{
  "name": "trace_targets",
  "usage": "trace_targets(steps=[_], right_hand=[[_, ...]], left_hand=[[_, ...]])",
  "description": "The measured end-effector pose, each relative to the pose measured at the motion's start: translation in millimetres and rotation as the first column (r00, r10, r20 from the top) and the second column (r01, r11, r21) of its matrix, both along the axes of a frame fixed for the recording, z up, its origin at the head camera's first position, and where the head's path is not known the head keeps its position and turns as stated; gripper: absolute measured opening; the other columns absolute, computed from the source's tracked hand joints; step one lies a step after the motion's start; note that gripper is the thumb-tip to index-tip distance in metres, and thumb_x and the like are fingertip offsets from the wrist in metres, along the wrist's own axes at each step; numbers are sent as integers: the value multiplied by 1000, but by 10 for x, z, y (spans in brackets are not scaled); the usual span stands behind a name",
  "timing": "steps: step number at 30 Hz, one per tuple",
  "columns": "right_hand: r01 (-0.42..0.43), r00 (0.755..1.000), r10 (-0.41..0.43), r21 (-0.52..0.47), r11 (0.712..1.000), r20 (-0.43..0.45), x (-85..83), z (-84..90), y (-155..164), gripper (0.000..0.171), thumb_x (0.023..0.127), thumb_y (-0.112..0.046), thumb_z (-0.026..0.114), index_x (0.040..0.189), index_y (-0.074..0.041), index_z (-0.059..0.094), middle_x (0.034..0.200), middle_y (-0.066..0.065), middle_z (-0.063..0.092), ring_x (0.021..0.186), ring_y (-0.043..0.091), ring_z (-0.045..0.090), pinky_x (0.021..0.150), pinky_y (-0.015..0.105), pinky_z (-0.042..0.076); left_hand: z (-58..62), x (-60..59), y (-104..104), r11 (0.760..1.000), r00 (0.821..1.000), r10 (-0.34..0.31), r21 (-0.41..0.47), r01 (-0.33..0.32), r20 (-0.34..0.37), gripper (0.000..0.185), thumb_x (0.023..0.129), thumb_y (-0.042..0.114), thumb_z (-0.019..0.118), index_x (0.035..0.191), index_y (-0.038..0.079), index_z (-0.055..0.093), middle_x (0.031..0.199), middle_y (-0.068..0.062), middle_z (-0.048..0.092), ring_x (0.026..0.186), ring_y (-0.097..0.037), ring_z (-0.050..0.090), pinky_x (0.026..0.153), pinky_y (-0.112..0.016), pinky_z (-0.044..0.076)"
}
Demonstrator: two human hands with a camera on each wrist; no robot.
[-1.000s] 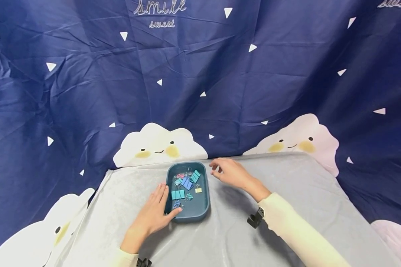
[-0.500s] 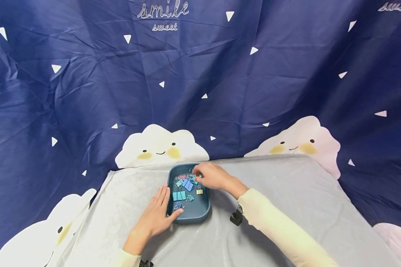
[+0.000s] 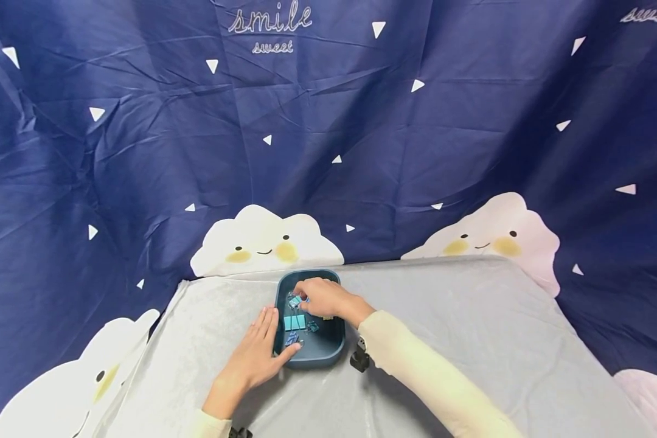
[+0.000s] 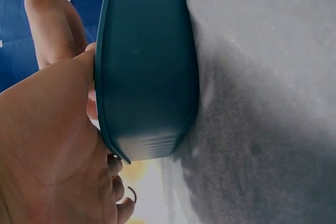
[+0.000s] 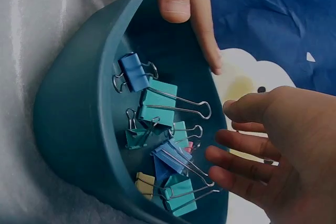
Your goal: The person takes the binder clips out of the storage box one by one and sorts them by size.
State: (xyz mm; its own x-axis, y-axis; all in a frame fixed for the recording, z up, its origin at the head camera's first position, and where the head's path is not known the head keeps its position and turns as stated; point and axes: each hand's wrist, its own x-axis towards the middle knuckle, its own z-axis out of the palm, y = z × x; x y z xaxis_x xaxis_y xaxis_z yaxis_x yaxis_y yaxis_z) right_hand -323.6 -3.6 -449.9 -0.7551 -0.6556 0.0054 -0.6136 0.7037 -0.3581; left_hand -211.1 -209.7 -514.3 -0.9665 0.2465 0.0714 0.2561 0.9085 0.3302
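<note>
Navy cloth printed with white triangles and smiling clouds (image 3: 263,243) hangs behind a tabletop (image 3: 471,340) covered in pale grey fabric. Near the far edge of that tabletop, left of its middle, sits a dark teal plastic tray (image 3: 328,347) with rounded corners, and everything else is placed from it.

Inside the tray lie binder clips (image 5: 157,106) in teal, blue, yellow and pink, loosely heaped toward the far end, their wire handles overlapping.

The left hand (image 3: 252,359) rests flat against the tray's left wall, fingers straight, thumb at the near corner, steadying it without curling round anything. The right hand (image 3: 320,298) reaches over the tray's far half; from the wrist view its fingers (image 5: 236,158) are spread and slightly bent just above the clips, pinching nothing as far as can be seen.

The clips look light, stiff and springy, with smooth painted bodies that could slip; tangled wire loops may drag a neighbour along. A grip across one clip's flat sides, or on its wire handles, seems the surest place to take it.
</note>
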Motion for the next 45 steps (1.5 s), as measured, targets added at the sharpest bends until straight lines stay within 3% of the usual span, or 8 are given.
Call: trace_targets(steps=[10,19,21,25,28,35,41,45], right_hand=[[21,999,-25,97,995,42,-76,-96,-162,42,104,-29,71,144,-17,65,124,-2,75,115,17,72,98,39,60],[-28,997,14,175,984,81,-97,-238,-166,52,100,-28,77,146,-13,60,118,-1,74,111,16,70,101,37,57],[-48,997,35,180,982,74,-101,-275,-153,43,99,-29,78,138,-13,64,114,-2,74,104,14,69,95,34,58],[-100,994,91,163,982,61,-111,-334,-145,11,99,-22,78,106,-19,69,93,-8,69,85,8,63,81,28,54],[-135,991,130,168,976,40,-94,-358,-166,14,100,-16,76,92,-22,65,84,-11,62,78,6,57,76,25,51],[-185,983,182,180,966,33,5,-328,-239,20,101,-13,70,87,-22,60,78,-12,55,71,6,52,68,22,43],[-173,985,165,183,968,57,39,-334,-261,19,99,-13,71,90,-24,58,80,-12,57,70,6,53,66,21,43],[-192,981,189,194,962,34,38,-339,-266,15,99,-16,73,111,-22,66,97,-9,69,87,7,64,80,25,54]], left_hand=[[0,-26,14,1000,1000,-9,-3,9,-1,102,103,70,50,168,-3,22,178,-20,18,167,-36,12,135,-56,21],[-1,-36,28,1000,1000,-10,-8,10,-4,101,103,70,50,168,-3,22,178,-20,18,167,-36,14,134,-56,22],[4,-30,32,1000,1000,-11,-2,11,-3,101,104,69,51,168,-4,22,177,-20,19,167,-36,14,134,-56,22],[20,-10,32,1000,1000,-9,12,9,-2,101,103,67,53,167,-4,23,177,-21,20,167,-37,15,134,-56,22],[28,5,30,1000,1000,-11,21,11,-9,100,103,66,54,166,-5,25,176,-23,22,166,-38,17,133,-58,24],[18,35,18,999,1000,-18,39,18,-23,100,103,65,56,165,-7,27,175,-25,24,164,-43,21,131,-61,27],[10,34,18,999,999,-27,42,28,-21,99,103,64,56,165,-7,27,175,-25,23,164,-44,20,131,-61,26],[12,29,20,999,1000,-16,40,15,6,99,104,65,54,166,-6,24,176,-24,21,165,-41,18,133,-59,24]])
